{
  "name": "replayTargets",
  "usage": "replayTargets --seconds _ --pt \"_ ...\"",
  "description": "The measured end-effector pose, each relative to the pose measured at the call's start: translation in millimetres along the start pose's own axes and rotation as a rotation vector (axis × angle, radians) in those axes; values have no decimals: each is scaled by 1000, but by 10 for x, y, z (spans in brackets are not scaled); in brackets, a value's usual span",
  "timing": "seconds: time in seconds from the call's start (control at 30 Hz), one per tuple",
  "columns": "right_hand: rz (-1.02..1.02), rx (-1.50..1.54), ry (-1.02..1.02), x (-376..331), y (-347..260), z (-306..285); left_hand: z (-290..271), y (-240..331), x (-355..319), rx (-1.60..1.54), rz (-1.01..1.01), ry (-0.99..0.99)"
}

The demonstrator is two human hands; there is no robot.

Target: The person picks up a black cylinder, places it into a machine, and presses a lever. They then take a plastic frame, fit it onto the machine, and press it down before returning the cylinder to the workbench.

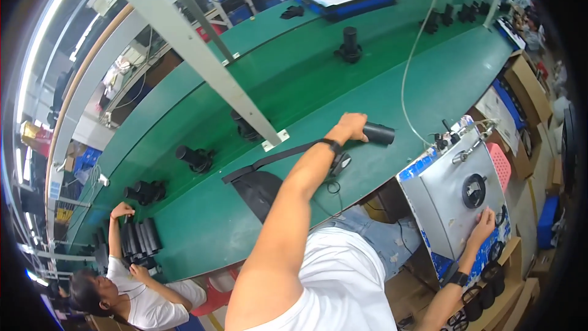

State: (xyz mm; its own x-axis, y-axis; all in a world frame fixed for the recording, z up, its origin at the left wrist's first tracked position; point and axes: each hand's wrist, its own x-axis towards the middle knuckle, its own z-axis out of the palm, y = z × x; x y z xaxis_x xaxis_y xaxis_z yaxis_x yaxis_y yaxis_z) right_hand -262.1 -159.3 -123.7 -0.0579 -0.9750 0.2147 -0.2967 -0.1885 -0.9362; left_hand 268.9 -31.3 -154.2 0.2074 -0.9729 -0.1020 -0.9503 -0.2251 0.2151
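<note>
My left hand (351, 127) reaches over the green bench and is closed around one end of a black cylinder (380, 134), which lies on its side at the bench surface. By the silvery metal fixture (438, 199) on the right is my right hand (483, 227), its fingers curled together at the plate. Whatever those fingers pinch, if anything, is too small to make out. A black ring-shaped part (473, 190) sits on the fixture's face, just beyond the right fingertips and apart from them.
A black bag (257, 193) with a strap lies beside my left forearm. Black cylindrical assemblies (350, 46) stand along the green belt (294, 101). A metal post (202, 55) and a hanging hose (404, 79) cross the space. At left, another person (138, 294) works by several black cylinders (139, 237).
</note>
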Motion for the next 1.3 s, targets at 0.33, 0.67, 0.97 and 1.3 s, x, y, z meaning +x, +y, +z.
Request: replayTargets --seconds 0.33,0.67,0.97,1.3 --pt "-67 350 -722 -1433 -1643 1215 -102 1681 -1254 -2047 210 0" --pt "376 403 -985 -1331 -1567 776 -648 1793 -1162 -1887 231 92" --pt "-61 50 -401 -1271 -1928 245 -235 2234 -1038 -1522 316 -132" --pt "-402 -703 -113 -94 -1929 -105 315 2288 -1185 -1549 146 -485"
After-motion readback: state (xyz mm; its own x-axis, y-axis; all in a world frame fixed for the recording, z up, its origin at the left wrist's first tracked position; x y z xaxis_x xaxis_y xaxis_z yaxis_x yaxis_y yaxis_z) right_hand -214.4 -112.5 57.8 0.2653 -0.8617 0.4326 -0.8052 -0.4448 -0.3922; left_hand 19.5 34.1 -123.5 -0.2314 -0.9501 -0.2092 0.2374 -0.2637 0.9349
